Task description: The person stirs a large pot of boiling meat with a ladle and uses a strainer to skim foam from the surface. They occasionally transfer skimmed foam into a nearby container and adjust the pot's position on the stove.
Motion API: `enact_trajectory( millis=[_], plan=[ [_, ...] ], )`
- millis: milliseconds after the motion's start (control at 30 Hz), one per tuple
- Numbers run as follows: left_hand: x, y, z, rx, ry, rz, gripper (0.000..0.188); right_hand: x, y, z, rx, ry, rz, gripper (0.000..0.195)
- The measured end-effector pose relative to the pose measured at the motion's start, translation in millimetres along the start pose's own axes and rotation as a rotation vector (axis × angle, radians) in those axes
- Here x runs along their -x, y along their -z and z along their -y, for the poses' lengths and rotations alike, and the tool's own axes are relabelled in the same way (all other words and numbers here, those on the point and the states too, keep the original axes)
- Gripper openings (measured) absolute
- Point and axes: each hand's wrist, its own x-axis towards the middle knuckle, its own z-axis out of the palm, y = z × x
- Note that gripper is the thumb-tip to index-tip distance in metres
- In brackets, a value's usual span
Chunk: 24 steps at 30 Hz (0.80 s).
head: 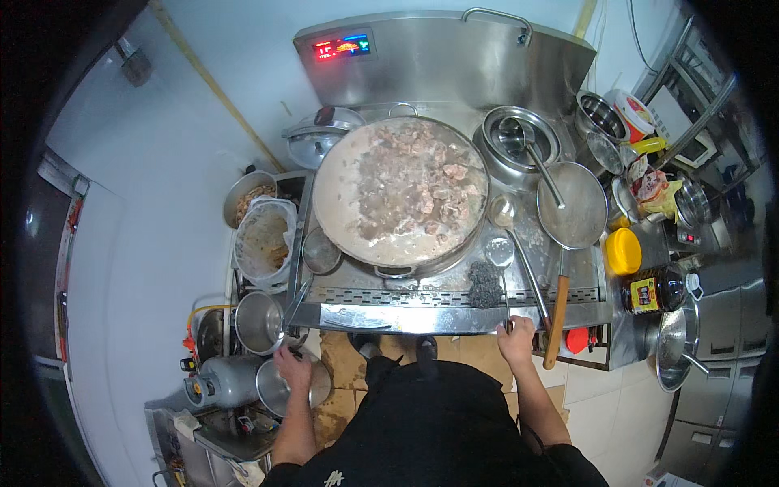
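Observation:
On the steel stove stands a wide metal pot (pixel 401 195) with chunks of meat in cloudy, foamy liquid. My right hand (pixel 516 341) is at the stove's front edge, its fingers around the handle end of a small metal ladle (pixel 499 252) whose bowl rests on the stove. A steel wool scrubber (pixel 484 285) lies left of that ladle. My left hand (pixel 294 366) is low on the left, over a metal pot (pixel 277 389); a small dark thing shows at its fingers, but its grip is unclear. A long-handled ladle (pixel 503 212) and a wood-handled strainer (pixel 572 207) lie further right.
A bag-lined bucket (pixel 265 243), an empty metal pot (pixel 258 322) and a gas cylinder (pixel 231 380) stand on the left. Behind right is a pot with a ladle (pixel 514 137) on it. A yellow-lidded jar (pixel 623 251) and a dark bottle (pixel 654 292) stand at the right.

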Motion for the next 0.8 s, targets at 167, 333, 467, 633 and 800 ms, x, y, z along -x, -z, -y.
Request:
enact_trajectory(
  millis=[167,333,467,633,800],
  plan=[
    [-52.3,38.7,-44.5,-0.141,0.065,-0.011,0.074,1.8,5.1,11.4,-0.178,0.001,0.121,0.034],
    [-81.7,51.8,-77.8,-0.203,0.177,0.345,0.076,13.2,7.5,14.6,-0.138,0.035,0.226,0.035],
    [-89.9,22.6,-59.5,-0.201,0.149,0.362,0.061,18.1,2.8,5.1,-0.098,0.042,0.297,0.036],
    [-103.4,-38.0,-0.1,-0.028,-0.107,0.452,0.036,19.0,3.4,27.0,-0.147,0.005,0.391,0.034],
    [-84.2,-39.2,-24.4,0.122,0.022,0.300,0.040,17.6,3.0,56.3,-0.183,0.027,0.466,0.033]
  ],
)
